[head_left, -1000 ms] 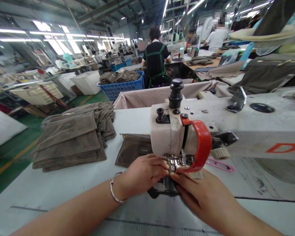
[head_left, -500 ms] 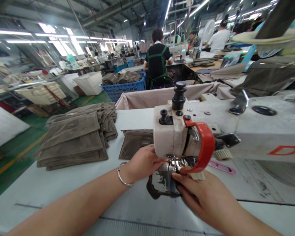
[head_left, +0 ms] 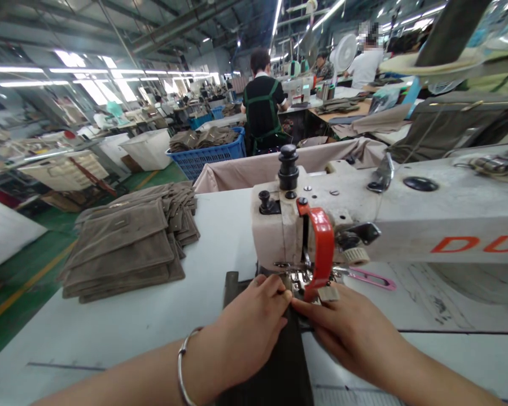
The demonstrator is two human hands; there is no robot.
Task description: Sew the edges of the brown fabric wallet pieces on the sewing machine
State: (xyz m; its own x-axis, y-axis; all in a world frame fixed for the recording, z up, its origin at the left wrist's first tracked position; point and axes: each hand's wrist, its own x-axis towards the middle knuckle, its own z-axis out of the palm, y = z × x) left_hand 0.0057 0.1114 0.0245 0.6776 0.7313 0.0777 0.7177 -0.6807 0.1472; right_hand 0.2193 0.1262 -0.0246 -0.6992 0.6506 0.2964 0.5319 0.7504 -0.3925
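Observation:
A grey-brown fabric pouch (head_left: 285, 369) lies on the sewing machine bed, its far edge close to the metal presser foot (head_left: 298, 279). My left hand (head_left: 241, 332), with a silver bangle at the wrist, rests over the pouch, its curled fingers gripping the edge just in front of the foot. From the right, my right hand (head_left: 351, 318) meets the same edge, its fingertips pressed together there and partly hidden behind the red guard (head_left: 322, 245). The white sewing machine (head_left: 275, 237) stands over both hands.
A stack of similar grey-brown pouches (head_left: 121, 242) sits on the left of the white table (head_left: 148, 327). Pink thread snips (head_left: 372, 278) lie behind my right hand. Beyond are a cloth-lined bin (head_left: 237, 175), a blue crate (head_left: 211, 155) and a seated co-worker (head_left: 262, 107).
The pouch has turned and come toward me, now stretching along the near side of the foot. My left hand has moved nearer, onto the pouch. The view has shifted slightly right.

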